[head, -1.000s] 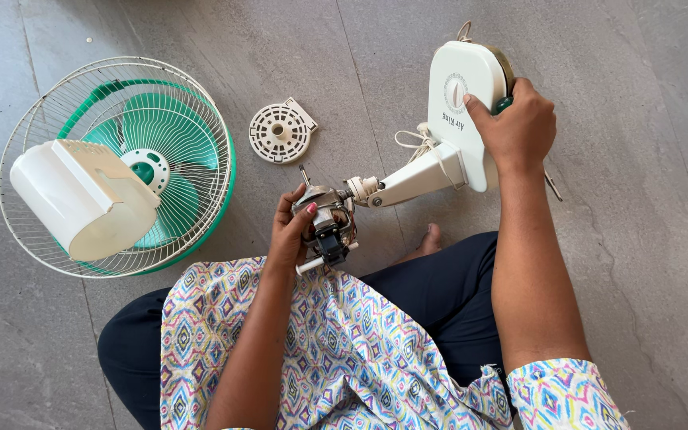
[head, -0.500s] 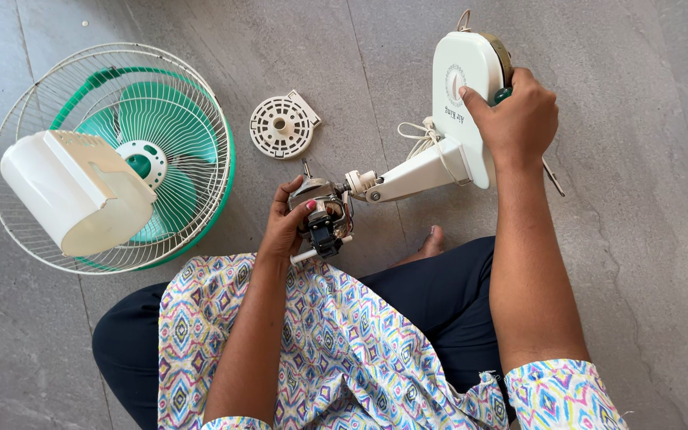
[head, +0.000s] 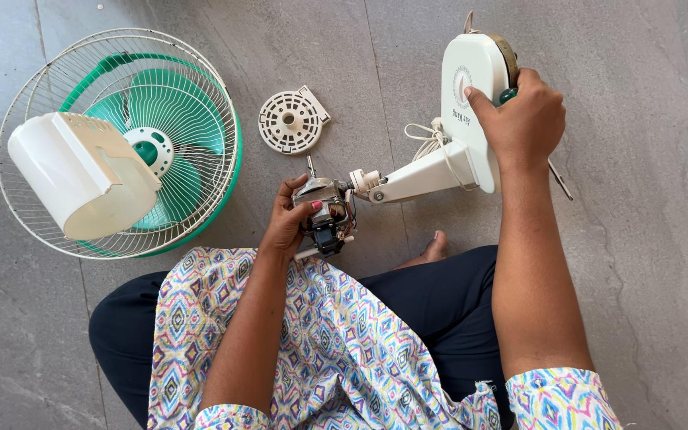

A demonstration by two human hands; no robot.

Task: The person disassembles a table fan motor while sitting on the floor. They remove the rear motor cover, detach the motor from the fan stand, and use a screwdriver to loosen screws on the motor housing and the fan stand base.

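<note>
Fan motor [head: 324, 209] — bare, held above your lap, near centre; your left hand [head: 287, 227] curls closed around it. White neck [head: 424, 177] runs from the motor up and right to the round white base [head: 471, 95], which your right hand [head: 523, 119] grips by its far edge. Long axis: near-left to far-right, one hand at each end.

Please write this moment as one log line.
left hand: holds motor | right hand: grips base | floor: grille with green blade, white cover, round disc
</note>
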